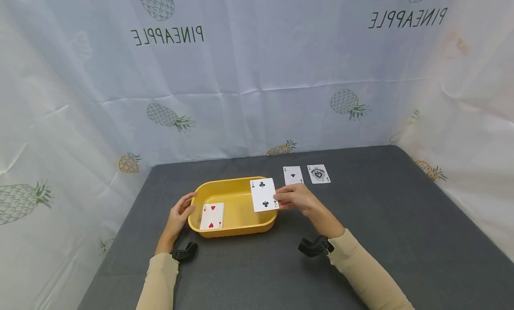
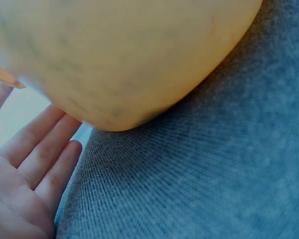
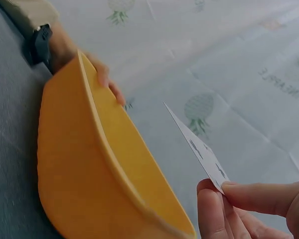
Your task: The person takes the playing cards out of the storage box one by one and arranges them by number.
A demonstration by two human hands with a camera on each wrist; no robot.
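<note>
My right hand (image 1: 298, 197) pinches a two of clubs (image 1: 263, 193) between thumb and fingers, face up over the right end of a yellow plastic tub (image 1: 241, 178). The right wrist view has this card (image 3: 202, 152) tilted, its corner between the thumb and fingertips. At the tub's left end, my left hand (image 1: 179, 214) holds the rim, thumb on the near side. Seen from the left wrist, its other fingers (image 2: 40, 139) extend along the tub's outer wall (image 2: 129, 59). Inside the tub, at the left, lies a two of hearts (image 1: 211, 216).
Behind my right hand lie a card with a single black club (image 1: 293, 174) and a card with an ornate black emblem (image 1: 319, 174), both face up on the dark grey table (image 1: 381, 238). A pineapple-print curtain (image 1: 249, 69) hangs behind and beside the table.
</note>
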